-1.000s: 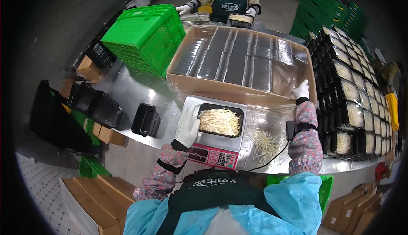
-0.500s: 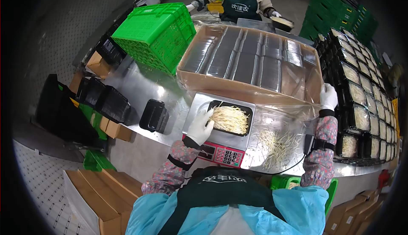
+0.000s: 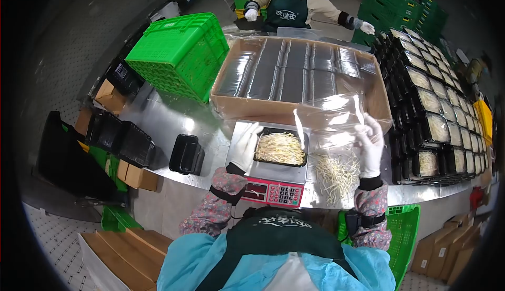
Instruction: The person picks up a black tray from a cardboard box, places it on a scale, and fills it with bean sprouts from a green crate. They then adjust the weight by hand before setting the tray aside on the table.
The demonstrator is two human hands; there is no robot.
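A black tray [image 3: 281, 162] of bean sprouts [image 3: 279, 148] rests on the metal pan of a scale [image 3: 238, 138] with a red keypad front. My left hand [image 3: 245, 148] is at the tray's left rim, fingers stretched out and holding nothing. My right hand [image 3: 371, 143] has its fingers closed on the right side of a clear plastic lid [image 3: 331, 113], tilted up in front of the carton; its exact outline is hard to see. Below it, loose bean sprouts [image 3: 336, 178] lie on the metal table, right of the scale.
A carton [image 3: 252, 107] with stacked clear plastic pieces stands behind the scale. A green crate [image 3: 179, 54] is at left, with an empty black tray [image 3: 185, 154] nearer. Filled trays [image 3: 431, 101] are stacked at right. A co-worker [image 3: 294, 7] stands across the table.
My right hand has moved left from the carton's right edge and now holds the clear lid. My left hand has drawn off the sprouts to the tray's edge. The co-worker's tray has left their hand.
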